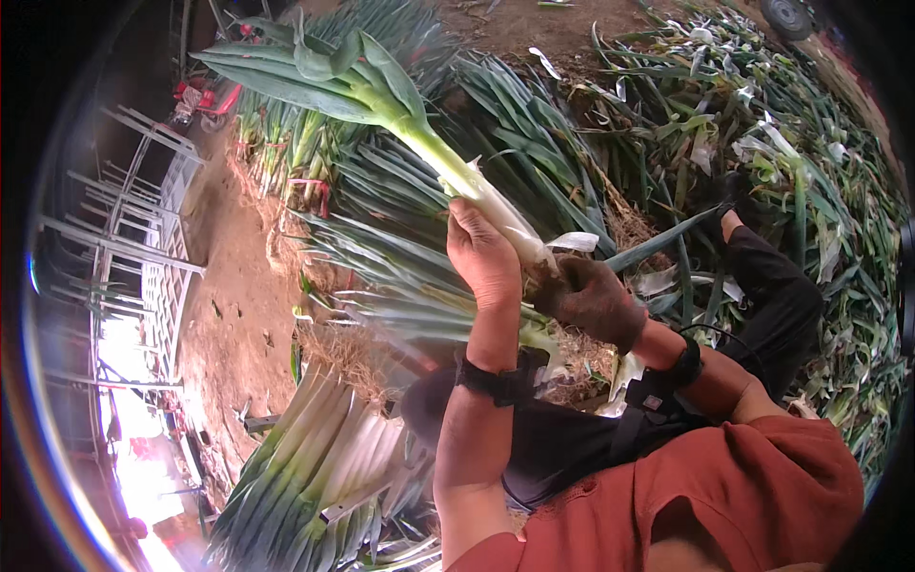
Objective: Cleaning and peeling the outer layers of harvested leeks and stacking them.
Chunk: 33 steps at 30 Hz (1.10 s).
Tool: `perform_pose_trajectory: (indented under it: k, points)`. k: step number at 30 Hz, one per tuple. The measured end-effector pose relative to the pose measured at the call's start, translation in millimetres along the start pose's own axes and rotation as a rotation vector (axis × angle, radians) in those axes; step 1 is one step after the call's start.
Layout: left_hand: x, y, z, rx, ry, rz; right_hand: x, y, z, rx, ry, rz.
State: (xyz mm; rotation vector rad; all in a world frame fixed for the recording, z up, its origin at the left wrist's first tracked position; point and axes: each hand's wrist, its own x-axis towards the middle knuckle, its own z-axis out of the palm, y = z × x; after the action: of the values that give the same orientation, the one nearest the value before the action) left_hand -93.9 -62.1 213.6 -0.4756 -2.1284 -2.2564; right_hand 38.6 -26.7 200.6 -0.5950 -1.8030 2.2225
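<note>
A single leek (443, 157) is held across in front of me, its green leaves towards the upper left and its root end at the lower right. My left hand (482, 247) is closed around the white shank, thumb along it. At the root end my right hand (593, 297), in a dark, soiled glove, grips the base by the roots. A loose pale strip of leaf sheath (574, 241) sticks out beside the right hand. Cleaned-looking leeks (336, 443) lie side by side at the lower left, roots towards the middle.
Unsorted leeks (400, 171) and bundles tied with red bands (307, 182) lie ahead on the dirt floor (229, 322). A large heap of leaf trimmings (808, 186) covers the right side, around my leg. White metal racks (161, 264) stand at the left.
</note>
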Motion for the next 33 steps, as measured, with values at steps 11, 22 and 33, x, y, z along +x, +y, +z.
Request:
perform_pose_trajectory:
  k: [11,22,33]
  points:
    - [6.2,-10.8,-7.9,-0.128,-0.468,-0.702,-7.2,-14.6,-21.6,-0.202,0.011,-0.361]
    - [-6.1,-24.5,-33.6,0.419,-0.945,-0.477,-1.5,-5.6,-25.8,-0.451,0.059,-0.320]
    - [54.6,14.5,-45.9,-0.642,-0.082,-0.537,-10.9,4.9,10.9,-1.019,-0.178,-0.317]
